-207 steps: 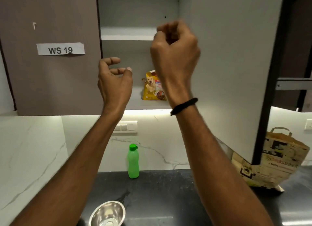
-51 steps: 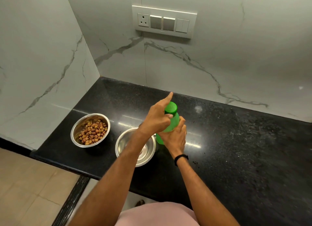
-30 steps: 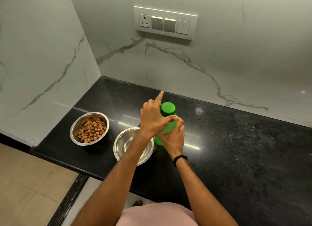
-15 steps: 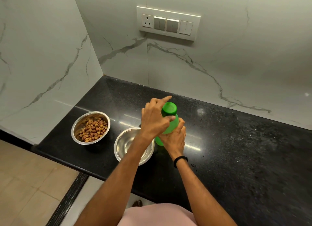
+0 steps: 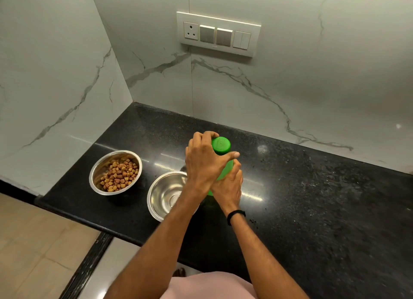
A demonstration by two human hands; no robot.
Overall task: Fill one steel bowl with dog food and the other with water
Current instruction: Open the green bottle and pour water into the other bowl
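Observation:
Two steel bowls stand near the front edge of the black counter. The left bowl (image 5: pixel 98 166) holds brown dog food (image 5: pixel 119 174). The right bowl (image 5: pixel 164 194) looks empty and is partly hidden by my left forearm. Just right of it stands a green bottle (image 5: pixel 226 172) with its green cap (image 5: pixel 221 144) on. My right hand (image 5: pixel 228 187) grips the bottle's body from the near side. My left hand (image 5: pixel 204 162) is wrapped round the cap, thumb stretched across the neck.
The black counter (image 5: pixel 312 198) runs to the right, with marble walls at the back and left. A switch panel (image 5: pixel 219 33) with a socket sits on the back wall. The counter's front edge drops to a tiled floor (image 5: pixel 33 243) at the left.
The cupboard with the dog food pack is out of view; the left bowl now holds kibble. Over the last second my left hand's fingers have closed round the bottle's cap, the index finger curling down.

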